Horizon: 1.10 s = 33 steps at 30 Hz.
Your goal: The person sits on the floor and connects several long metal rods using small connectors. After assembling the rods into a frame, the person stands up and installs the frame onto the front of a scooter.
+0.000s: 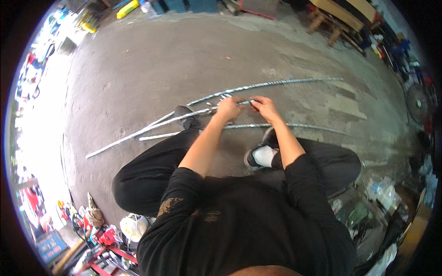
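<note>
Both of my hands meet over a long silvery twisted strand [156, 125], which looks like metal cable and runs off to the lower left. My left hand [229, 109] is closed around it near its right end. Fingers pinched, my right hand [265, 108] grips the tip, just right of the left hand. Several short silvery ends or pieces [223, 97] stick out beside the left hand; whether they are attached I cannot tell. A second twisted strand [276, 83] lies on the floor beyond my hands. Nearer to me, a third strand [313, 126] passes below my wrists.
I sit low on the concrete floor [138, 64], knees spread, shoes [252, 158] near the strands. A wooden bench [338, 18] stands far right. Tools and red items [108, 237] crowd the lower left; plastic bags and scrap [384, 193] lie at right. Blue bins [184, 5] line the back.
</note>
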Motion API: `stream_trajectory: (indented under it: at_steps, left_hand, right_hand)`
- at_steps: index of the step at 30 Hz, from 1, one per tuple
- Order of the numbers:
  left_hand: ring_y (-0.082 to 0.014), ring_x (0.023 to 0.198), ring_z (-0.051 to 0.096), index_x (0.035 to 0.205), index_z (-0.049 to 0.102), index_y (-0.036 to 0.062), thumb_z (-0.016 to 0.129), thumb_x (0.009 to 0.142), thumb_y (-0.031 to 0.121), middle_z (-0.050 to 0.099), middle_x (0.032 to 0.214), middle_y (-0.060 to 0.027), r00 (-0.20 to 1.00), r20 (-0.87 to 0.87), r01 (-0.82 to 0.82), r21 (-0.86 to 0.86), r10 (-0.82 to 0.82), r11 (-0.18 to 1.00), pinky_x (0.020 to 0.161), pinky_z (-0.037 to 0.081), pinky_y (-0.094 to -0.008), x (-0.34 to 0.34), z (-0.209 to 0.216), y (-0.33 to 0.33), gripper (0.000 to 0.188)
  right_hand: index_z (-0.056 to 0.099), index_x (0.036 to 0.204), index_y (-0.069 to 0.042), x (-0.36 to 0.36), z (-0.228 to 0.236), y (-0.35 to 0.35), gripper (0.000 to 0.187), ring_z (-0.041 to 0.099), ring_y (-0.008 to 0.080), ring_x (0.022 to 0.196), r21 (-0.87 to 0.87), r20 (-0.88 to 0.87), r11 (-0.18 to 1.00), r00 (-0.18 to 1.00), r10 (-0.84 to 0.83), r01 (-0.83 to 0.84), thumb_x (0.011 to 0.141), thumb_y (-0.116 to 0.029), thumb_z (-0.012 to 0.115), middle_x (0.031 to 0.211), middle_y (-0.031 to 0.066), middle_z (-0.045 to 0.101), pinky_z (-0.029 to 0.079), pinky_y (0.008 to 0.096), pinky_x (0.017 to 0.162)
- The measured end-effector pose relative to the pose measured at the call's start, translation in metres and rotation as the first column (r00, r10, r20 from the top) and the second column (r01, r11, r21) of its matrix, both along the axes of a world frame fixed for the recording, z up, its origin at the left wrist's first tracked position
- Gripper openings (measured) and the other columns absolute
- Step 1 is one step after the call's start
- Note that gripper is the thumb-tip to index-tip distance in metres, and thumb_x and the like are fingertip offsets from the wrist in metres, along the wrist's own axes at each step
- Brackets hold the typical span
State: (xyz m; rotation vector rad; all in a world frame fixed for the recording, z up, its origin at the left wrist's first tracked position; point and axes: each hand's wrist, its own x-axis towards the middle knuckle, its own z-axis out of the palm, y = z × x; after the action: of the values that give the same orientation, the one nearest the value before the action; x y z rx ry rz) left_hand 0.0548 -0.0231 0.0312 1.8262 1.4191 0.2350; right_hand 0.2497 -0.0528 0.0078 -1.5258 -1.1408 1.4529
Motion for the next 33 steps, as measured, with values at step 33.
stream_trajectory:
  at_steps: [33]
  left_hand:
    - [-0.0336, 0.091, 0.068, 0.114, 0.072, 0.0243, 0.069, 0.081, 0.039, 0.072, 0.095, -0.013, 0.999, -0.033, 0.043, 0.061, -0.041, 0.997, 0.081, 0.054, -0.0447, 0.003, -0.01, -0.003, 0.036]
  right_hand:
    - [0.061, 0.108, -0.003, -0.001, -0.02, -0.003, 0.018, 0.058, 0.0126, 0.064, -0.019, -0.133, 0.999, 0.991, -0.033, 0.031, 0.1, -0.018, 0.055, 0.08, 0.0042, 0.061, 0.046, 0.0296, 0.056]
